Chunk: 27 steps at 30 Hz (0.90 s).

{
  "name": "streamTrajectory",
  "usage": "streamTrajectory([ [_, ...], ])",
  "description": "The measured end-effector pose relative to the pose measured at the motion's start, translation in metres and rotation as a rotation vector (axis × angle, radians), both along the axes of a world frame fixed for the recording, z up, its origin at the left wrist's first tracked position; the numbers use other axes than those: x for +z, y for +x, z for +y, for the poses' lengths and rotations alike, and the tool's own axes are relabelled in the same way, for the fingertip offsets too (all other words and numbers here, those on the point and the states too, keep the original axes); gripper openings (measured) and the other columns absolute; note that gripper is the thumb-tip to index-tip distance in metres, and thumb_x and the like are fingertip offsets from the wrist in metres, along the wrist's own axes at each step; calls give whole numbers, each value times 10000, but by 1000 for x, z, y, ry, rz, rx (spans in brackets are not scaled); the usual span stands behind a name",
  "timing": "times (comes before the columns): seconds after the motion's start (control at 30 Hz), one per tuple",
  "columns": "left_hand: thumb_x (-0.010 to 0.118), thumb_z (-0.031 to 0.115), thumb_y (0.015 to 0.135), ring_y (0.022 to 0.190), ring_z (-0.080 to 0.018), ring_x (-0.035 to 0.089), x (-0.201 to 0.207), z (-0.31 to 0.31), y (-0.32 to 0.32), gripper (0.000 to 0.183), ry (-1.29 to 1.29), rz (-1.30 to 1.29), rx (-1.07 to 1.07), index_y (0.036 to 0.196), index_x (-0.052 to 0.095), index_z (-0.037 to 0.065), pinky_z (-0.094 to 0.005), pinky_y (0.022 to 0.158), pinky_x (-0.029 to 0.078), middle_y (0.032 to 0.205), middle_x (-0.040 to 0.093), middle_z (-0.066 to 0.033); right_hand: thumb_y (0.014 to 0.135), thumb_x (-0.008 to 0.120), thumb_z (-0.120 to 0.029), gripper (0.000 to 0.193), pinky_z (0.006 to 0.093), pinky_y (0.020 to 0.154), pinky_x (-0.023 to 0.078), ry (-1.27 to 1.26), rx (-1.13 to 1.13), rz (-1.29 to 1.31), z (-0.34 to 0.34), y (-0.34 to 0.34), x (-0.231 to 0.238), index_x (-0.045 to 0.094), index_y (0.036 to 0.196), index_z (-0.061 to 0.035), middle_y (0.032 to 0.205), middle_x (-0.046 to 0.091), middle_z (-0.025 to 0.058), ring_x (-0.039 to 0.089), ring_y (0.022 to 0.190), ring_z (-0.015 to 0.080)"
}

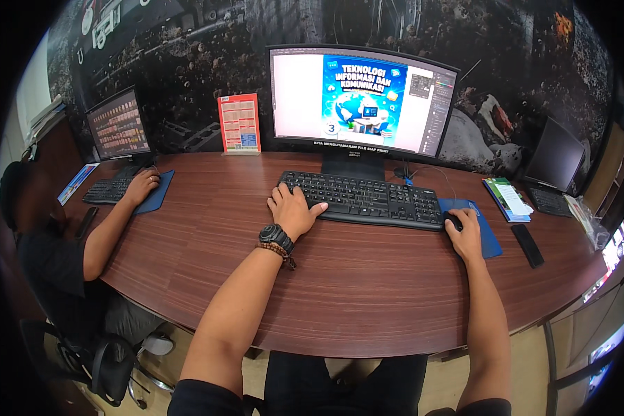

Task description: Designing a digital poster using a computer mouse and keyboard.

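My left hand (295,211) rests on the left end of a black keyboard (374,197), fingers spread over the keys and thumb stretched along its front edge. A black watch and a beaded bracelet circle that wrist. To the right of the keyboard, my right hand (466,234) is closed over a black mouse (453,221) on a blue mouse pad (487,236). Behind the keyboard stands a monitor (298,104), its screen showing a blue cover design with a globe in an editing window.
A person (62,256) sits at the left, one hand at a mouse by another monitor (118,128). A red and white desk calendar (240,125) stands behind the brown desk (208,222). At right are a phone (527,245), booklets (507,200) and a dark laptop (552,159).
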<state>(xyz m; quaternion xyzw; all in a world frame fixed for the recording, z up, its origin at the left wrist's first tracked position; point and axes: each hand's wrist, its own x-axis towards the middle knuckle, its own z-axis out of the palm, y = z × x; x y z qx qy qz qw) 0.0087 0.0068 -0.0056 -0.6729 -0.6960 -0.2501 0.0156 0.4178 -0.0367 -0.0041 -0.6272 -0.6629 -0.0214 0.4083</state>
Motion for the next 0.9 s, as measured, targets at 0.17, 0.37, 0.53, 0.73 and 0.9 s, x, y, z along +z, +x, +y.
streamTrajectory([
  [0.17,656,623,865,1320,-468,328,1,1,1,835,-20,8,-2,1256,556,-109,-564,1101,266,1403,370,-332,850,681,-227,323,430,931,482,13,4,-22,1,4,-2,708,1119,-50,1166,583,165,588,1089,359],
  [0.37,655,623,866,1312,-470,339,1,0,1,833,-22,8,-9,1245,561,-112,-574,1093,275,1395,376,-332,843,689,-223,322,427,922,486,20,19,-18,1,4,-2,714,1112,-48,1155,588,167,592,1077,357],
  [0.53,660,620,864,1309,-473,345,-1,1,-1,830,2,10,-2,1245,563,-110,-579,1089,282,1391,381,-332,840,694,-219,319,426,917,487,29,24,-16,0,1,0,717,1105,-43,1142,593,169,594,1075,356],
  [0.73,658,618,867,1310,-473,347,1,1,0,826,-9,3,-7,1250,563,-108,-579,1093,280,1396,380,-336,837,694,-211,321,424,917,488,33,29,-10,0,3,-1,716,1107,-39,1135,595,172,597,1063,358],
  [0.9,657,616,870,1310,-473,349,-2,3,0,823,-9,8,-8,1249,563,-109,-579,1094,279,1400,377,-339,833,693,-197,316,426,925,485,32,27,-5,2,2,-2,714,1102,-33,1140,593,177,592,1077,362],
])
